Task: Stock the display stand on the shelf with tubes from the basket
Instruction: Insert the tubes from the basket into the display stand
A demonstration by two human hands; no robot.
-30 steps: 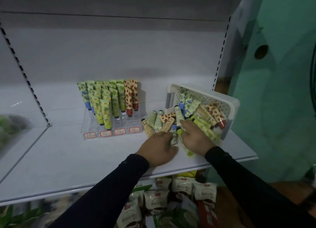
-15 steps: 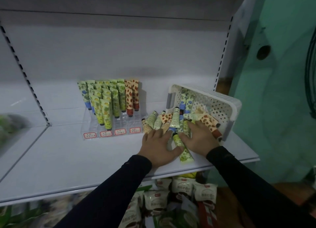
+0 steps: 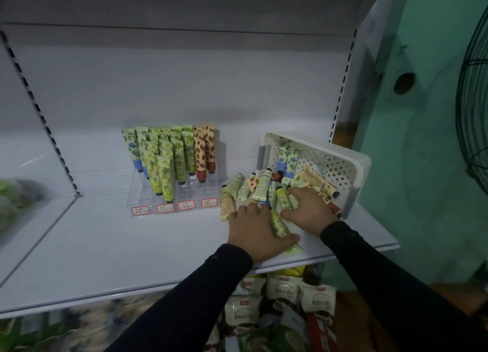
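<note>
A clear display stand (image 3: pixel 148 193) sits at the back of the white shelf (image 3: pixel 105 240), holding upright green, yellow and orange tubes (image 3: pixel 169 164). To its right a white perforated basket (image 3: pixel 340 156) lies tipped on its side, with tubes inside. Several loose tubes (image 3: pixel 247 186) have spilled out in front of it. My left hand (image 3: pixel 254 231) rests flat on the near end of this pile, its thumb lying across a green tube (image 3: pixel 279 224). My right hand (image 3: pixel 310 213) curls its fingers round a green tube (image 3: pixel 282 198) at the basket's mouth.
Red price labels (image 3: pixel 186 205) line the stand's front. Packaged goods (image 3: pixel 285 296) fill the shelf below. A green wall (image 3: pixel 422 166) and a fan guard (image 3: pixel 475 108) stand to the right. A slotted upright (image 3: pixel 39 113) divides the shelving at the left.
The green tube between my hands has slid toward the shelf's front edge, and my left thumb now lies over it. My right hand has shifted left onto the green tubes.
</note>
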